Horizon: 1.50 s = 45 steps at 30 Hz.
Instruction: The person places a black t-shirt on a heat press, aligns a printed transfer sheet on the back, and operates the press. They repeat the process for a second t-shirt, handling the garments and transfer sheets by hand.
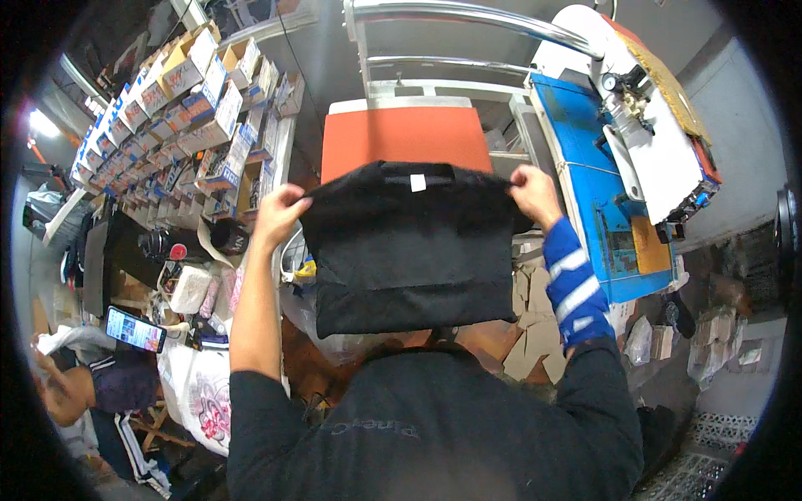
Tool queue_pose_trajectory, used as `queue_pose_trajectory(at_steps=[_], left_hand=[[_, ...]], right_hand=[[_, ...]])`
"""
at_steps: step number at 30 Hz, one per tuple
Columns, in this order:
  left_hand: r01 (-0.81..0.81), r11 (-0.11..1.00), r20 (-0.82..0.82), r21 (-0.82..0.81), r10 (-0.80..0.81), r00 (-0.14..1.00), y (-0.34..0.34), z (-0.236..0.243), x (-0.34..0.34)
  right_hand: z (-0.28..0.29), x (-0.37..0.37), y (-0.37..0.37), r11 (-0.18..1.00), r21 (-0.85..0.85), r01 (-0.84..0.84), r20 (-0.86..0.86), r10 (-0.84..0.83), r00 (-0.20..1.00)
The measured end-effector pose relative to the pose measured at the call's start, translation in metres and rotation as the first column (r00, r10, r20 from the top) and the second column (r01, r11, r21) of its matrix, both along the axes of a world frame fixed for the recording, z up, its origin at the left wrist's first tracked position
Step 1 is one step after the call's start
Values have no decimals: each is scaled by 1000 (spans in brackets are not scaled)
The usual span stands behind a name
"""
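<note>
A black T-shirt (413, 259) hangs stretched between my two hands, its neckline at the far side and its lower edge toward my body. A small white label (418, 183) shows inside the collar. My left hand (280, 213) is closed, pinching the shirt's left shoulder. At the opposite shoulder, my right hand (535, 194) is closed on the fabric. A blue and white sleeve covers my right forearm. Just beyond the collar lies an orange padded board (405, 138), which the top of the shirt partly overlaps.
Rows of open cardboard boxes (180, 108) fill a rack at left. A machine with a blue bed (576, 167) and a white head stands at right. Chrome rails (468, 12) run behind the board. Cardboard pieces (533, 346) lie below. Another person (125, 384) sits lower left beside a lit phone (135, 330).
</note>
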State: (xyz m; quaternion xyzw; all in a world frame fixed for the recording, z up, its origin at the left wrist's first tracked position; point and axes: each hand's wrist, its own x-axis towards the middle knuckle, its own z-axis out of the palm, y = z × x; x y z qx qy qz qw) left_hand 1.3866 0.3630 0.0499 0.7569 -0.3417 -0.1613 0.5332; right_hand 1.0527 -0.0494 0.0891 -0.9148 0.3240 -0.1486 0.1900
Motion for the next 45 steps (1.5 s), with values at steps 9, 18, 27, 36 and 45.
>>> queue_pose_trajectory(at_steps=[9,18,27,36,45], left_hand=[[-28,810,-17,-585,23,1000,85,123,-130],[-353,915,666,-196,388,637,-8,196,-7],[-518,696,539,497,220,813,-138,24,127],[-536,839,61,92,533,844,-199,-38,187],[-102,956,713,275,-132,689,-295,-66,69]], right_hand=[[129,-142,59,862,363,-355,634,51,771],[189,-20,-53,962,-260,-84,323,169,931],[4,121,-148,990,-106,96,-254,-120,960],[-66,215,-190,857,419,298,332,-451,829],[-98,279,-18,951,-241,-195,-91,178,980]])
